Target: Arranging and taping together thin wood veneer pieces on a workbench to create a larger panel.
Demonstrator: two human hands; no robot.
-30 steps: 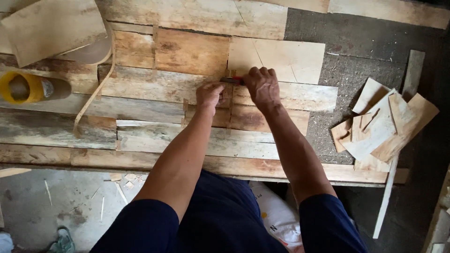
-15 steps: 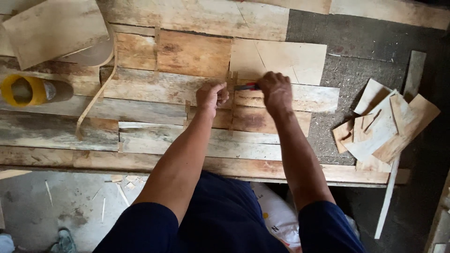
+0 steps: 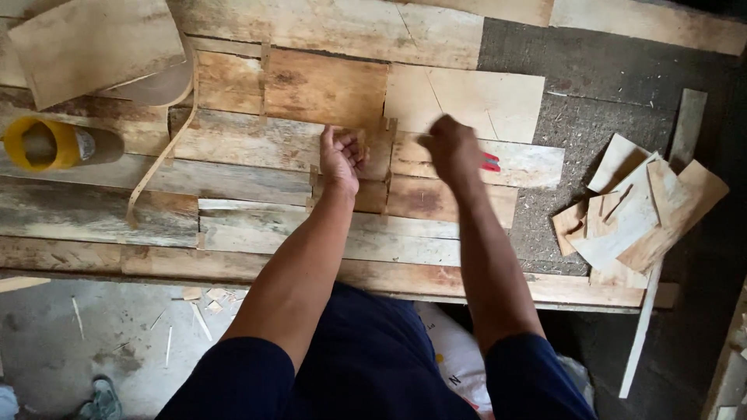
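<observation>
A small wooden piece (image 3: 372, 148) is gripped by the left hand (image 3: 342, 155) on the plank workbench (image 3: 257, 233). A red-handled tool (image 3: 490, 162) is held by the blurred right hand (image 3: 453, 149). Plywood offcuts (image 3: 634, 210) are piled at the right.

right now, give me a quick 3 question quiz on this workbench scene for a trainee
1. True or false: the left hand rests on the wooden boards.
2. What colour is the tool showing beside the blurred right hand? A) red B) green C) white
3. On which side of the bench, in the picture, does the pile of thin wood offcuts lie?

Key:
1. True; its fingers are curled over a board joint.
2. A, red.
3. The right side, on the dark surface; the yellow-capped container lies on the left.
</observation>
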